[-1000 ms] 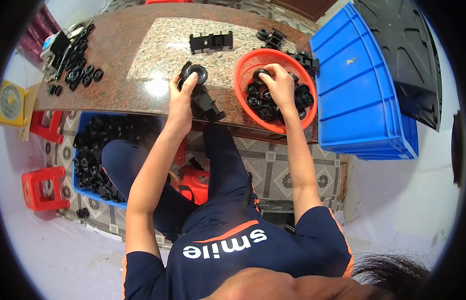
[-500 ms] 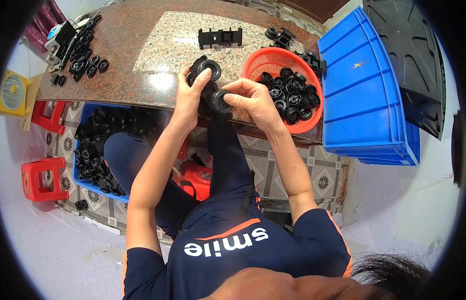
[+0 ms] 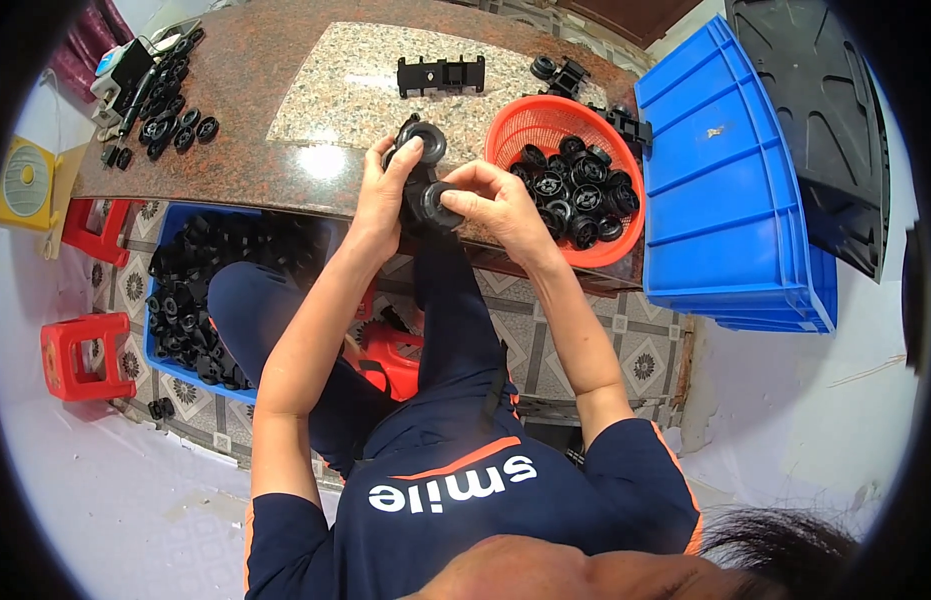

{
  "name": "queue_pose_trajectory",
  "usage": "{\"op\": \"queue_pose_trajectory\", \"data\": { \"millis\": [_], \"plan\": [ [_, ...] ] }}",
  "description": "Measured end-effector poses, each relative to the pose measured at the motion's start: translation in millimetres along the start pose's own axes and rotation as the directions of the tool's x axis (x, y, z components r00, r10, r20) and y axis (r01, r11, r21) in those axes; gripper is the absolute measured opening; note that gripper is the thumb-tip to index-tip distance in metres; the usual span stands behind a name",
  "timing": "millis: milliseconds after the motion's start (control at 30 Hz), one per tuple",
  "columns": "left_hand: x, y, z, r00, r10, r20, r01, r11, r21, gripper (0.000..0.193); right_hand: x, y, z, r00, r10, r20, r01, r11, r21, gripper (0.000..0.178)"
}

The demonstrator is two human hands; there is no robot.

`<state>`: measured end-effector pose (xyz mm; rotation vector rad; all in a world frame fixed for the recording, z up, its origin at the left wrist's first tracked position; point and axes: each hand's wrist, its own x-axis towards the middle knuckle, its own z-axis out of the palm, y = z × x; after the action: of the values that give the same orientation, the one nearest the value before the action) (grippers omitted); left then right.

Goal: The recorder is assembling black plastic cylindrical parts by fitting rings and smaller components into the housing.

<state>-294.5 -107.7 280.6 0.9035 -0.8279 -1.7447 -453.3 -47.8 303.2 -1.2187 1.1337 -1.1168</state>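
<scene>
Over the table's front edge I hold a black plastic chassis with wheels. My left hand is closed around its left side, the thumb resting against the upper wheel. At the lower end sits another black wheel; my right hand pinches its rim between thumb and fingers. The fingers hide part of the chassis body. Right of my hands stands a red-orange basket holding several black wheels. A flat black chassis piece lies farther back on the table.
More black parts lie behind the basket, and loose wheels cover the table's left end. A blue crate stands on its side at the right. Below the table, another blue bin is full of black parts; red stools stand near it.
My right hand has shifted slightly left and its thumb now presses over the lower wheel. The chassis has turned a little in my left hand.
</scene>
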Motion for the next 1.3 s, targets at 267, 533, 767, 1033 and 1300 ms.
{"op": "queue_pose_trajectory", "data": {
  "millis": [267, 533, 767, 1033, 1300],
  "plan": [
    [-18.6, 1.1, 5.3, 0.935, 0.089, 0.343, -0.164, 0.967, 0.196, 0.111, -8.8, -12.1, 6.4, 0.995, 0.008, -0.097, 0.009, 0.985, 0.174, 0.062],
    [-20.3, 10.9, -7.8, 0.800, 0.417, 0.431, -0.543, 0.809, 0.226, 0.115, -2.5, -0.2, 26.1, 0.950, -0.129, -0.286, 0.136, 0.991, 0.006, 0.052],
    [-73.2, 95.3, -67.3, 0.650, 0.738, 0.182, -0.710, 0.503, 0.494, 0.122, -0.3, -23.9, 24.6, 0.943, -0.332, -0.019, 0.332, 0.943, -0.030, 0.068],
    [-105.9, -15.2, -354.2, 0.470, 0.733, -0.491, 0.119, 0.499, 0.859, 0.110, -28.7, 20.3, -14.3, 0.977, -0.008, -0.215, -0.008, 0.997, -0.075, 0.030],
    [-106.7, -108.4, -454.2, 0.647, 0.508, -0.568, 0.611, 0.100, 0.786, 0.104, 46.1, -25.9, -15.1, 0.963, -0.119, -0.243, -0.013, 0.877, -0.481, 0.024]
  ]
}}
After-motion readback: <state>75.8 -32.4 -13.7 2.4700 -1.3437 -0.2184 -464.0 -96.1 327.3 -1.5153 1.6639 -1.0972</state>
